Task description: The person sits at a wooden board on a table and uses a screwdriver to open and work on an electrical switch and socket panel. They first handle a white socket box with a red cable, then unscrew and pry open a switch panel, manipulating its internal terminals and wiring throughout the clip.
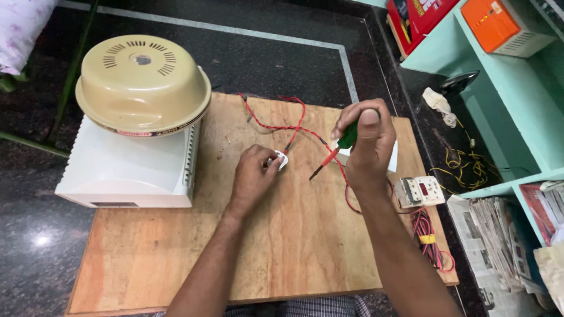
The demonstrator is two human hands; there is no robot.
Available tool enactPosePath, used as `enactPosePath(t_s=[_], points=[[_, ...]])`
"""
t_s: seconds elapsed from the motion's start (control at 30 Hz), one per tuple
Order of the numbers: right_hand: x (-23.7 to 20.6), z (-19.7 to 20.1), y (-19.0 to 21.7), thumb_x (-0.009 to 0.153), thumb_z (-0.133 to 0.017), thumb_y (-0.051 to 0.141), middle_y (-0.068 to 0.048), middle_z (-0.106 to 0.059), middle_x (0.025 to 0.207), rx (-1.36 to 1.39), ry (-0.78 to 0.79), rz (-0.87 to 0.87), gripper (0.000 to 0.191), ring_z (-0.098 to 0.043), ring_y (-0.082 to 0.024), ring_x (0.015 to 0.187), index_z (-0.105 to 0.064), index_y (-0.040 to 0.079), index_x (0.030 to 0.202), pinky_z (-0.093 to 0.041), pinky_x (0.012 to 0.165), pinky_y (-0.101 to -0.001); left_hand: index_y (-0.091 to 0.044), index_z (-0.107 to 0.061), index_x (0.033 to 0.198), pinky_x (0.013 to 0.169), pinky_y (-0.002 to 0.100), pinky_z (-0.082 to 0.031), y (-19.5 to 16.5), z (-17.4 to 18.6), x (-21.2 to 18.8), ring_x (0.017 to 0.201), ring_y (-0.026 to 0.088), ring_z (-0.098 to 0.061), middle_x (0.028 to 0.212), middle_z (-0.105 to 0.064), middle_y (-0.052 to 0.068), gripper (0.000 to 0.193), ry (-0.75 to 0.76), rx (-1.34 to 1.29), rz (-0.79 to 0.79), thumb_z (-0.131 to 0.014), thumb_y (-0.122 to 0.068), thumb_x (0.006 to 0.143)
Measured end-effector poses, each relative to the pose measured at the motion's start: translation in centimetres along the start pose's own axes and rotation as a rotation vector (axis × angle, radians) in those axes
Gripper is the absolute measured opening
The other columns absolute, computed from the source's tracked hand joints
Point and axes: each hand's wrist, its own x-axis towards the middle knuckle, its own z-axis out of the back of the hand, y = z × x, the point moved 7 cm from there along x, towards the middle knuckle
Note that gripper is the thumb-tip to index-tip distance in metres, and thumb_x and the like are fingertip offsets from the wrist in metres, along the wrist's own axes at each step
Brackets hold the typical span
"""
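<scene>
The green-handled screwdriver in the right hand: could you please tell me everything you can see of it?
The screwdriver has a translucent green handle, a red sleeve along the shaft and a dark metal tip. The right hand grips the handle in a fist with the thumb on top, so most of the handle is hidden. It slants down and to the left, its tip hanging just above the wooden board, near the red wire and a short way from the white plug under the left hand.

My left hand (254,174) lies low with the palm down and the fingers curled in a pinch, while my right hand (365,144) is lifted higher, closed in a fist with the thumb on top, and both forearms reach forward from below.
</scene>
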Motion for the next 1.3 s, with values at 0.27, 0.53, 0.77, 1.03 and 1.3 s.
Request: enactPosePath(t_s=[0.27, 0.53, 0.77, 1.03, 1.3], points=[[-2.7, 2.5, 5.2, 0.099, -0.073, 0.015, -0.006, -0.064, 0.104, -0.692, 0.059, -0.014, 0.019, -0.061, -0.012, 0.091, -0.064, 0.0, 0.109, -0.052, 0.079, -0.0226, 0.001, -0.064, 0.116, 0.09, 0.048, -0.047, -3.0, 0.7, -0.4, 0.104, 0.038, -0.059, 0.11, -0.064, 0.018, 0.047, -0.112, 0.096, -0.18, -0.082, -0.017, 0.077], [-11.9, 5.0, 4.6, 0.09, -0.076, 0.004, -0.013, -0.072, 0.125, -0.592, -0.027, -0.003, 0.021, -0.071, -0.022, 0.115, -0.07, 0.007, 0.11, -0.061, 0.099, -0.033, 0.0, -0.061, 0.119, 0.091, 0.046, -0.05, -2.9, 2.2, -0.6, 0.104, 0.038, -0.061, 0.11, -0.062, 0.018, 0.036, -0.299, -0.033, -0.246, -0.075, -0.01, 0.088], [-18.0, 4.8, -1.7, 0.082, -0.08, 0.001, -0.013, -0.073, 0.13, -0.732, 0.185, -0.249, 0.026, -0.069, -0.026, 0.125, -0.073, 0.004, 0.107, -0.054, 0.104, -0.0362, -0.004, -0.063, 0.119, 0.086, 0.048, -0.05, -3.4, 2.9, 0.2, 0.101, 0.039, -0.06, 0.109, -0.061, 0.018, 0.034, -0.18, 0.137, -0.203, -0.072, -0.013, 0.087], [-9.5, 11.5, -0.3, 0.084, -0.08, 0.027, -0.018, -0.058, 0.144, -1.191, 0.258, -0.189, 0.059, -0.053, -0.033, 0.136, -0.06, 0.005, 0.135, -0.045, 0.109, -0.0409, -0.008, -0.066, 0.115, 0.085, 0.053, -0.049, -3.6, 2.1, -0.2, 0.102, 0.037, -0.06, 0.107, -0.061, 0.016, 0.036, 0.044, 0.56, -0.156, -0.073, -0.021, 0.083], [0.9, 13.4, -4.3, 0.061, -0.091, 0.037, -0.021, -0.049, 0.144, -1.413, 0.631, -0.438, 0.104, -0.046, -0.035, 0.138, -0.044, 0.006, 0.148, -0.039, 0.114, -0.0414, -0.011, -0.066, 0.115, 0.085, 0.052, -0.052, -3.5, 0.8, 1.6, 0.108, 0.034, -0.062, 0.112, -0.064, 0.012, 0.034, 0.181, 0.818, -0.158, -0.07, -0.017, 0.082]])
